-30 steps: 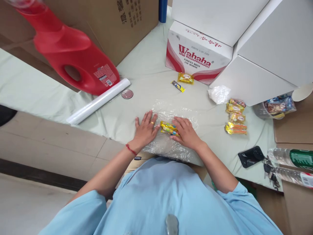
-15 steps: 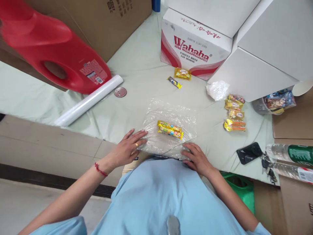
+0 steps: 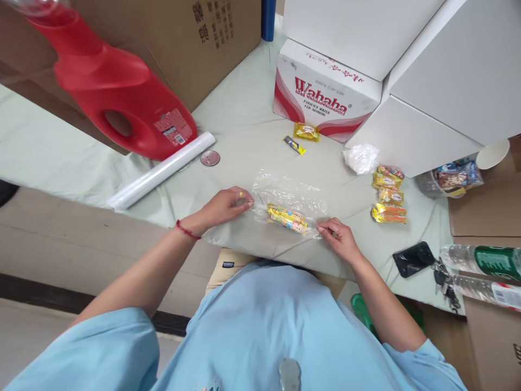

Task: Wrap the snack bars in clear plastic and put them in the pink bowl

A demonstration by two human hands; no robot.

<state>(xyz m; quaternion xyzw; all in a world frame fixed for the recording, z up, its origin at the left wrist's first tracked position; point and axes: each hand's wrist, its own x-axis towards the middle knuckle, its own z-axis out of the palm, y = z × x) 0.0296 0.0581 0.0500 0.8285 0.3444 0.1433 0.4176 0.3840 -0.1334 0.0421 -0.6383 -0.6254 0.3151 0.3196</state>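
Two yellow snack packets (image 3: pixel 287 218) lie side by side, with the near edge of a clear plastic film (image 3: pixel 291 187) folded over them. My left hand (image 3: pixel 228 205) is closed, pinching the film's left edge between thumb and fingers. At the right edge, my right hand (image 3: pixel 338 234) pinches the same film just beyond the packets' end. The far part of the film lies wrinkled on the pale green cloth (image 3: pixel 240 157) of the table.
A white film roll (image 3: pixel 163 172) lies left beside a red jug (image 3: pixel 126 98) and a round disc (image 3: pixel 210 158). Snack packets (image 3: pixel 388 195) and a crumpled plastic wad (image 3: pixel 361 158) sit right, near a phone (image 3: pixel 414 259) and bottles (image 3: pixel 480 260). A Wahaha box (image 3: pixel 325 92) stands behind.
Both hands have moved away from my body, lifting the film's near edge up and over the two packets. Their fingers, spread before, are now pinched on the film.
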